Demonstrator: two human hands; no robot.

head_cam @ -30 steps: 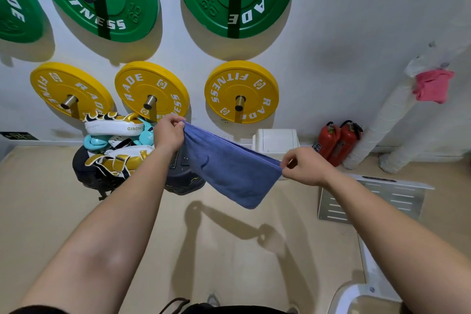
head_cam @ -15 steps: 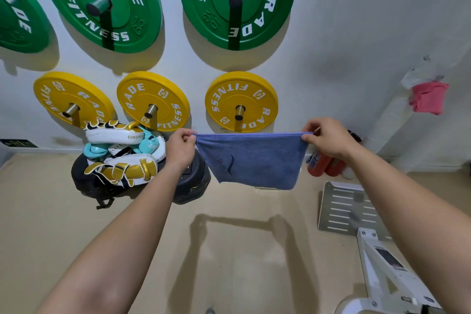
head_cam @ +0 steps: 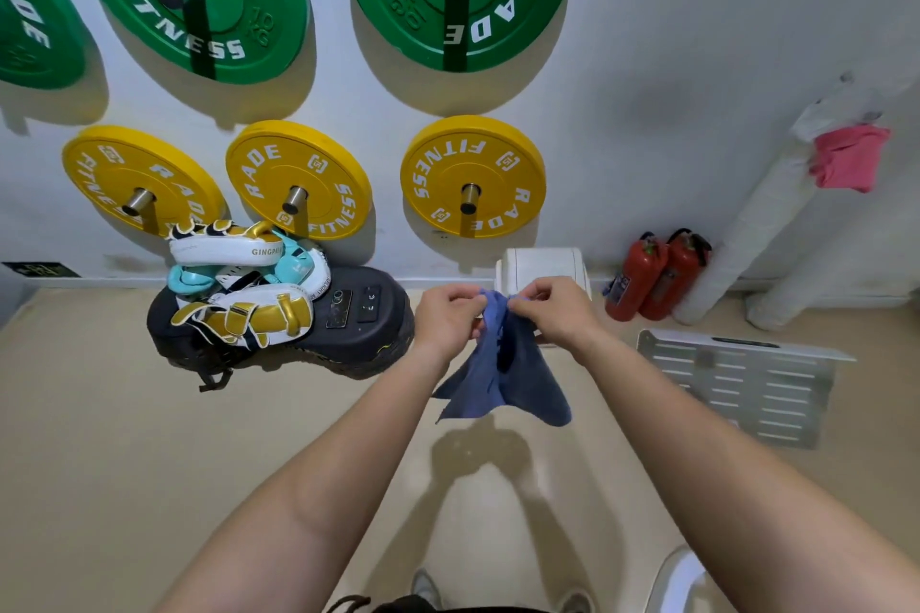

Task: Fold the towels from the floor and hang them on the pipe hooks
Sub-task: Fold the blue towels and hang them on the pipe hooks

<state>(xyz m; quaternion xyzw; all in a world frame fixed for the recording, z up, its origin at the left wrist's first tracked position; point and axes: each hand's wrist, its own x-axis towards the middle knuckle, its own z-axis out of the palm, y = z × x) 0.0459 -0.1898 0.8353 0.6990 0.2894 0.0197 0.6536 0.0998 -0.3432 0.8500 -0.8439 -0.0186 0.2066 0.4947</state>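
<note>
Towel [head_cam: 517, 378], blue, is hanging in mid-air over the floor [head_cam: 124, 438], bunched at its top between both hands with its two halves drooping together below. Left hand [head_cam: 450, 319] is pinching the top edge with curled fingers. Right hand [head_cam: 552, 314], close beside it, is pinching the other end the same way. By the look of it, a fold in half is being closed, so folding is under way and hanging is still to come.

From the left, pads [head_cam: 239, 294] are lying piled on a black base [head_cam: 358, 334] and plates [head_cam: 298, 179] are sitting on wall pegs. Extinguishers [head_cam: 657, 274] and a grille [head_cam: 737, 388] are crowding the way to the pipe [head_cam: 761, 234]. A pink towel [head_cam: 846, 159] is already hanging on the pipe, so one seems done. The hooks are too small to make out.
</note>
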